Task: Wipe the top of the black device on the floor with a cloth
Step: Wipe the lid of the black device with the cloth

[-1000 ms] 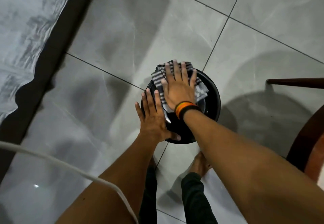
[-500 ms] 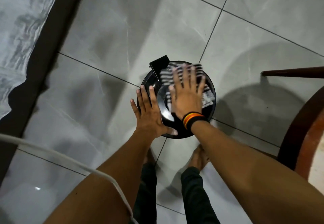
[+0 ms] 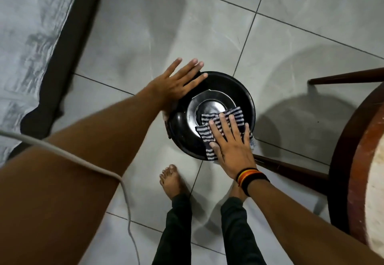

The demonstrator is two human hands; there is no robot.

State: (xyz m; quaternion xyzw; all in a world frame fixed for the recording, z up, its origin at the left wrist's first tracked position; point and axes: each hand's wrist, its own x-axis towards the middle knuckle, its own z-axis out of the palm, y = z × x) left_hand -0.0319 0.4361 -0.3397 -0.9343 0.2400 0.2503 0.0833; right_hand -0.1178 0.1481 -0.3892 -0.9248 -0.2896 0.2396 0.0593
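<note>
Device: black and round (image 3: 220, 90), sitting on the gray tile floor (image 3: 145, 26), right in front of my feet. I see a shiny ring and a shiny round middle on its top.
Cloth: striped, dark blue and white (image 3: 234, 115). It lies on the near right part of the device's top and hangs a little over the near rim.
Right hand: my right hand (image 3: 232, 146) is flat on the cloth with the fingers (image 3: 222, 119) spread wide. It is not clenched. It presses the cloth down on the device.
Left hand: my left hand (image 3: 176, 84) lies flat on the far left side of the device, fingers straight and loose. It grips nothing; the palm leans on the rim and the fingertips reach past the edge.
Wristband: black, orange and yellow bands (image 3: 249, 176) sit on my right wrist.
Feet: one bare foot (image 3: 171, 180) is on the floor near the device. The other is mostly hidden under my right wrist.
Pants: dark pant legs (image 3: 176, 229) show at the bottom.
Cord: a white cord (image 3: 116, 179) runs across my left arm and drops down to the floor.
Chair: dark wood legs (image 3: 291, 171) and a round wood seat (image 3: 357, 161) stand on the right, just beside the device.
Rug: a gray rug with a dark edge (image 3: 31, 36) lies on the left, well apart from the device.
</note>
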